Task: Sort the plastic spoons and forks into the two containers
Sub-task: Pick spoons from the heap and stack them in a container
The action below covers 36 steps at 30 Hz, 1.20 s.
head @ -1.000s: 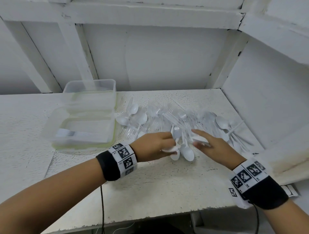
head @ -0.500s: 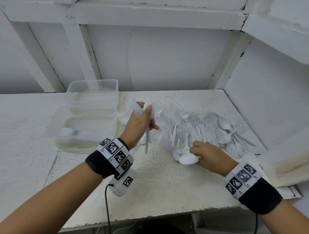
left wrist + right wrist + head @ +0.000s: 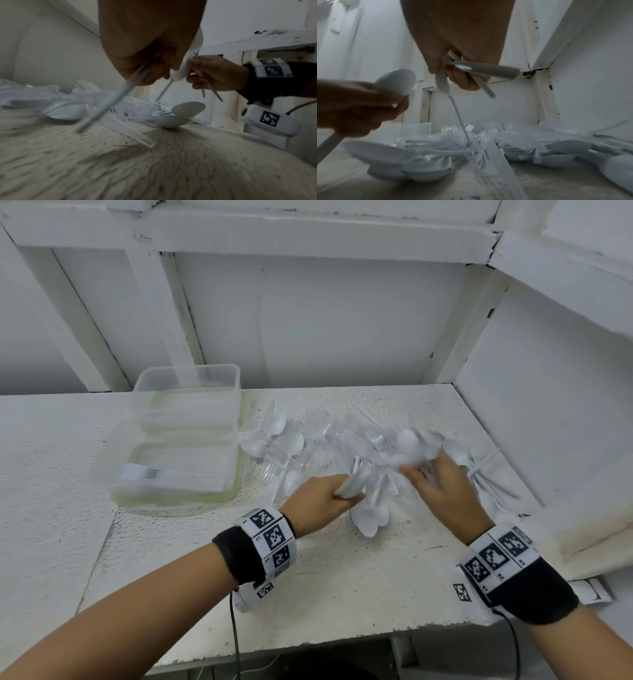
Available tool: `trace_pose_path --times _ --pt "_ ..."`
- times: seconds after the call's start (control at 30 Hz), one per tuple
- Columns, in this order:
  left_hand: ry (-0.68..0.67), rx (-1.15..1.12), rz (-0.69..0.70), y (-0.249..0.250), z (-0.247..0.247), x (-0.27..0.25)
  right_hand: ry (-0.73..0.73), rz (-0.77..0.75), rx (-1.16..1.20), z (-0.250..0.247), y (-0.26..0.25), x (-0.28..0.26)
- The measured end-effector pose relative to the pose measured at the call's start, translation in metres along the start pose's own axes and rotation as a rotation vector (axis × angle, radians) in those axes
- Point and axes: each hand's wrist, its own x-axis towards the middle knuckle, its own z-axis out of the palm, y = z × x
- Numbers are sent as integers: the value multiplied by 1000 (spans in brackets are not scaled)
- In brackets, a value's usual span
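White plastic spoons and clear plastic forks lie in a loose heap (image 3: 346, 446) across the middle and right of the rough white tabletop (image 3: 308, 594), and both hands are down at the near edge of that heap. The left hand (image 3: 322, 503) is curled round a few white spoons (image 3: 351, 486); in the left wrist view their handles (image 3: 109, 102) slant down out of the fist toward the tabletop, blurred. The right hand (image 3: 445, 494), just to the right of it and over the middle of the heap, pinches some white spoons (image 3: 409, 450) as well; the right wrist view shows a spoon bowl and handles (image 3: 479, 70) gripped between thumb and fingers, with one thin handle (image 3: 460, 121) reaching down into the forks below. How many pieces each hand holds cannot be told. Several more white spoons (image 3: 370, 517) rest on the tabletop between the two wrists. To the left of the heap, well apart from both hands, stand two clear rectangular plastic containers: the near container (image 3: 233, 484) holds a neat row of forks (image 3: 150, 473), and the far container (image 3: 186, 380) sits directly behind it, touching or nearly so, its contents not discernible. A white shelf wall (image 3: 548, 422) borders the tabletop on the right.
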Motion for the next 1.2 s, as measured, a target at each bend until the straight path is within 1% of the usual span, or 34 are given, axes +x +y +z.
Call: trace_pose_path --times 0.07,0.1,0.17,0.23,0.27,0.37,0.47,0.6,0.7,0.8,0.87,1.0,1.07,1.13,1.2 --pt "-123 191 92 0 5 1 94 65 134 -6 -4 3" --pt "-184 283 144 1 8 1 108 98 166 -6 -8 4" --pt "-271 482 215 5 13 1 134 111 230 -6 -11 6" --pt "-275 644 248 8 18 -1 147 86 261 -4 -15 8" --pt "-269 688 257 8 21 -1 149 74 273 -2 -15 8" --pt "-237 703 266 7 20 -2 141 72 359 1 -21 5" --pt "-158 630 275 5 10 -6 147 74 383 2 -22 3" --pt "10 382 248 1 -16 -18 102 77 341 4 -26 2" --pt "68 106 149 2 -39 -29 48 56 267 9 -32 0" --pt "121 -92 42 2 -59 -39 11 3 130 16 -40 0" --pt "171 -162 -17 1 -68 -44 -42 -51 81 23 -51 1" --pt "243 -202 -97 -6 -75 -50 -161 -128 53 40 -76 5" --pt "275 -221 -102 -6 -75 -53 -201 -151 29 50 -83 7" --pt "325 -301 -83 -4 -74 -56 -227 -172 19 61 -87 7" --pt "373 -398 -105 -6 -73 -58 -255 -174 59 69 -89 6"
